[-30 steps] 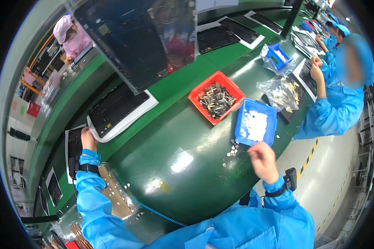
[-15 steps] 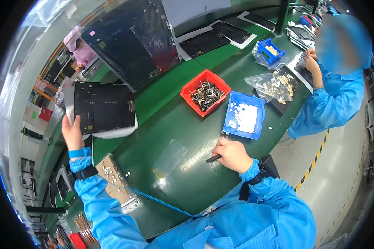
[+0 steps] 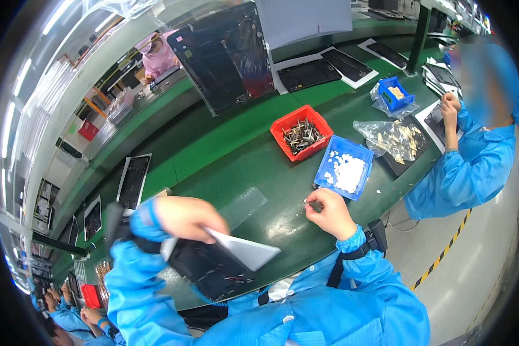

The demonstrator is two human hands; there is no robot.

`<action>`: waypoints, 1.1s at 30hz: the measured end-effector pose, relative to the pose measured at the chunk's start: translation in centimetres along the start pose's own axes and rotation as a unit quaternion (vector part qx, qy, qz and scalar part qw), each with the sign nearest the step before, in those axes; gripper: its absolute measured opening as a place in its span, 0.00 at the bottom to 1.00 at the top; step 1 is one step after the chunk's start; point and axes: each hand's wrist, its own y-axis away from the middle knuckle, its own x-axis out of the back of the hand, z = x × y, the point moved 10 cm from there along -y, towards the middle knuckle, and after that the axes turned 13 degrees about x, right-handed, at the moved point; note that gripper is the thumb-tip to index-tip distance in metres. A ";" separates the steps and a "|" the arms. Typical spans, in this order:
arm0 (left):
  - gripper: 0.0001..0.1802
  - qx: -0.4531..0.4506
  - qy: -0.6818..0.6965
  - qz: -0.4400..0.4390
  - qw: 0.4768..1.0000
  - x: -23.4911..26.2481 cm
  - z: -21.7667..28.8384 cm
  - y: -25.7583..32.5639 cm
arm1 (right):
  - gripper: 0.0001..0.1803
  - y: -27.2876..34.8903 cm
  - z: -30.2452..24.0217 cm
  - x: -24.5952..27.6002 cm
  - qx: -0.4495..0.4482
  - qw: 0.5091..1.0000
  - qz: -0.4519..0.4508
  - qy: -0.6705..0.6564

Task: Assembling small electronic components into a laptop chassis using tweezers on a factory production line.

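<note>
My left hand [image 3: 184, 216] grips a flat black panel on a white backing sheet [image 3: 219, 259], tilted and lifted close to my chest. My right hand [image 3: 328, 212] rests on the green bench [image 3: 225, 150], its fingers pinched on a thin dark tool [image 3: 312, 203] whose tip points left. A few small white pieces lie on the bench beside that hand. Just beyond it sits a blue tray of small white parts [image 3: 345, 168]. Behind that stands a red tray of dark metal parts [image 3: 301, 132].
A co-worker in a blue coat [image 3: 473, 167] stands at the right by a clear bag of parts [image 3: 392, 138] and a small blue bin [image 3: 397, 94]. Black panels lie along the bench's far side and left end. A large dark panel [image 3: 228, 55] leans upright behind.
My left hand has pulled the black panel from the bench's left side up toward my chest. My right hand stays near the blue tray, still holding the thin tool.
</note>
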 end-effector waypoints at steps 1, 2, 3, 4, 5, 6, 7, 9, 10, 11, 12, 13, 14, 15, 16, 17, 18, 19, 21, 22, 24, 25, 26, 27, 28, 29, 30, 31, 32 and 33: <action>0.14 0.000 0.002 -0.032 0.999 -1.7 -1.4 -2.9 | 0.07 -0.1 -0.5 0.3 0.006 1.000 -0.005 0.001; 0.14 0.020 -0.016 -0.051 0.998 -3.0 -3.0 -5.6 | 0.07 -0.2 -1.3 0.8 0.018 0.999 0.013 -0.034; 0.15 0.037 -0.036 -0.074 0.996 -4.0 -4.1 -7.8 | 0.06 -0.1 -1.6 1.3 0.026 0.997 0.033 -0.066; 0.16 0.077 -0.084 -0.060 0.992 -4.1 -4.6 -9.6 | 0.07 0.1 -2.2 2.1 0.061 0.993 0.066 -0.070; 0.16 0.118 -0.129 -0.044 0.984 -4.0 -5.3 -10.9 | 0.07 0.2 -2.3 2.3 0.061 0.994 0.064 -0.067; 0.18 0.153 -0.155 0.014 0.976 -3.3 -6.0 -11.7 | 0.07 0.3 -2.5 2.7 0.058 0.993 0.072 -0.071; 0.18 0.150 -0.153 0.016 0.977 -3.6 -5.9 -12.2 | 0.08 0.5 -2.6 3.0 0.054 0.992 0.080 -0.077; 0.19 -0.035 -0.084 0.378 0.921 1.9 -1.6 -10.0 | 0.10 0.4 -3.1 2.9 0.079 0.991 0.082 -0.074; 0.17 -0.056 0.112 0.398 0.909 2.5 -2.0 -9.7 | 0.10 0.4 -4.2 3.1 0.137 0.985 0.090 -0.043; 0.17 -0.056 0.115 0.401 0.907 2.0 -0.9 -9.8 | 0.11 0.4 -5.5 3.2 0.198 0.975 0.099 -0.015; 0.16 -0.019 0.348 0.339 0.874 1.1 -2.1 -10.7 | 0.12 0.3 -6.0 3.0 0.215 0.972 0.094 -0.013; 0.14 0.017 0.562 0.256 0.786 -1.0 -3.2 -11.8 | 0.12 0.1 -6.0 2.6 0.216 0.972 0.088 -0.016; 0.12 0.023 0.588 0.277 0.759 -1.5 -3.3 -11.9 | 0.11 0.1 -6.3 2.5 0.237 0.967 0.092 -0.016; 0.12 0.023 0.593 0.279 0.755 -2.0 -3.2 -12.0 | 0.12 0.1 -6.7 2.4 0.259 0.961 0.096 -0.015; 0.11 0.031 0.595 0.308 0.741 -2.3 -3.7 -11.7 | 0.12 0.3 -6.8 2.1 0.272 0.958 0.085 -0.008; 0.11 0.041 0.597 0.337 0.727 -2.5 -4.1 -11.4 | 0.12 0.2 -6.8 1.8 0.273 0.959 0.078 -0.011; 0.10 0.039 0.592 0.359 0.721 -2.6 -4.2 -11.3 | 0.12 0.1 -7.1 1.7 0.277 0.958 0.074 -0.021; 0.10 0.039 0.597 0.360 0.716 -2.9 -4.3 -11.3 | 0.11 0.1 -7.3 1.5 0.279 0.957 0.070 -0.030; 0.10 0.057 0.555 0.390 0.732 -3.1 -4.3 -11.0 | 0.09 0.2 -6.4 1.0 0.223 0.972 0.047 -0.050; 0.10 0.057 0.559 0.391 0.729 -3.4 -4.4 -11.1 | 0.08 0.1 -5.4 0.6 0.167 0.983 0.029 -0.066; 0.10 0.048 0.572 0.395 0.717 -3.9 -4.6 -11.2 | 0.07 0.2 -4.5 0.7 0.114 0.989 0.028 -0.090; 0.10 0.048 0.576 0.397 0.714 -4.1 -4.6 -11.2 | 0.06 0.4 -3.5 0.8 0.062 0.991 0.032 -0.113; 0.10 0.045 0.583 0.394 0.709 -4.3 -4.6 -11.2 | 0.05 0.4 -2.9 2.3 0.051 0.991 0.097 -0.075; 0.10 0.043 0.591 0.392 0.704 -4.5 -4.6 -11.2 | 0.04 0.6 -1.4 3.9 0.005 0.991 0.130 -0.042; 0.10 0.041 0.594 0.394 0.700 -4.7 -4.8 -11.0 | 0.05 0.5 -1.1 5.8 -0.011 0.984 0.151 0.093; 0.10 0.027 0.618 0.369 0.694 -5.3 -4.9 -11.2 | 0.09 0.5 -0.4 7.0 -0.017 0.976 0.130 0.176; 0.10 0.012 0.641 0.344 0.686 -5.8 -4.9 -11.4 | 0.11 0.5 -0.6 7.6 0.001 0.971 0.132 0.197; 0.10 0.011 0.642 0.342 0.686 -5.9 -4.9 -11.2 | 0.14 0.5 -1.3 7.9 0.018 0.966 0.136 0.219; 0.10 0.017 0.664 0.319 0.676 -6.4 -4.9 -11.3 | 0.15 0.2 -2.5 6.7 0.047 0.981 0.092 0.162; 0.11 0.023 0.685 0.296 0.665 -7.0 -4.9 -11.4 | 0.17 0.2 -4.3 5.1 0.076 0.991 0.048 0.104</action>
